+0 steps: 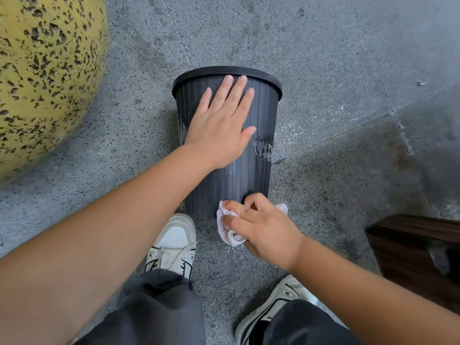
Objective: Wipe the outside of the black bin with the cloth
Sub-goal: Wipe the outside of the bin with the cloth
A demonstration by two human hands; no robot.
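The left hand (pixel 219 128) lies flat, fingers straight, steadying the black bin (pixel 258 175); the right hand (pixel 263 232) grips the cloth (pixel 225 226) at its base (pale smears (pixel 263 149) remain, so much is probably left).

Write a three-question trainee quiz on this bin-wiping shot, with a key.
1. True or false: the left hand lies flat, fingers straight, on the side of the black bin.
2. Which part of the bin does the cloth in the right hand meet?
A. the rim
B. the end nearest the shoes
C. the inside
3. Fill in: pale smears show on the bin's wall just beside the left hand's ____.

Key: 1 true; 2 B; 3 thumb.
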